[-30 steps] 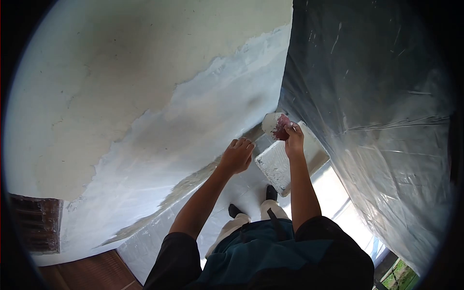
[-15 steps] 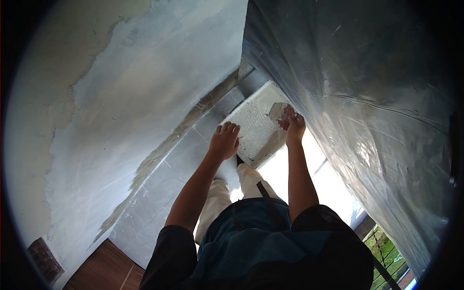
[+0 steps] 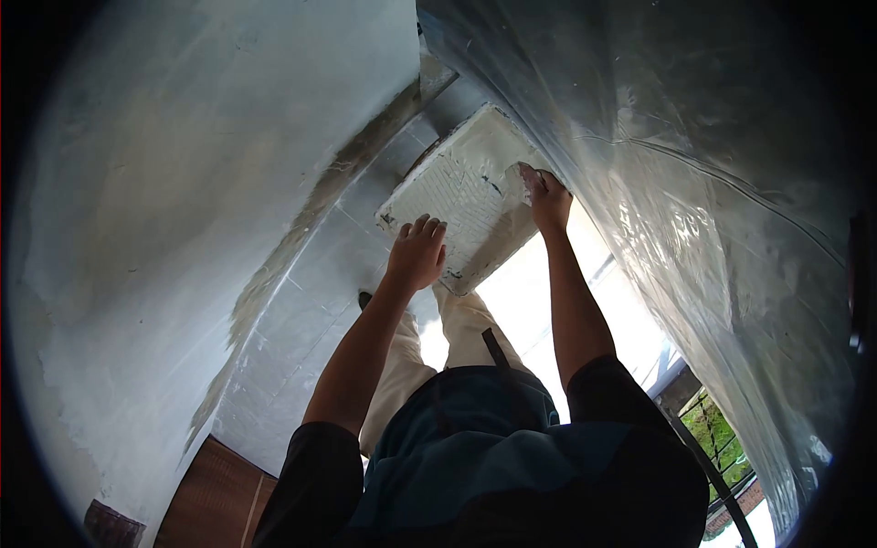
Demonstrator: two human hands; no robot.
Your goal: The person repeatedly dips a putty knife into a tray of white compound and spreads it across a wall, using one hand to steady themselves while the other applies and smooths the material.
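A shallow rectangular tray [image 3: 395,203] coated with white putty lies below me, its putty [image 3: 466,187] marked with ridges. My right hand [image 3: 551,203] is closed around a putty-smeared scraper [image 3: 523,183] at the tray's right side. The scraper has a reddish part and is now seen nearly edge-on, close over the putty. At the tray's near left edge is my left hand [image 3: 418,254], back up, with its fingers stretched out and slightly apart over the rim.
A wall [image 3: 183,201] with smooth grey-white plaster rises on the left. Plastic sheeting [image 3: 694,210] hangs along the right. Grey floor tiles [image 3: 301,301] run beside the wall, and a brown panel [image 3: 215,493] stands at lower left.
The view has shifted, so the tray appears higher and further left. The scraper has turned from flat to nearly edge-on and moved toward the tray's right edge. The left hand stays by the rim.
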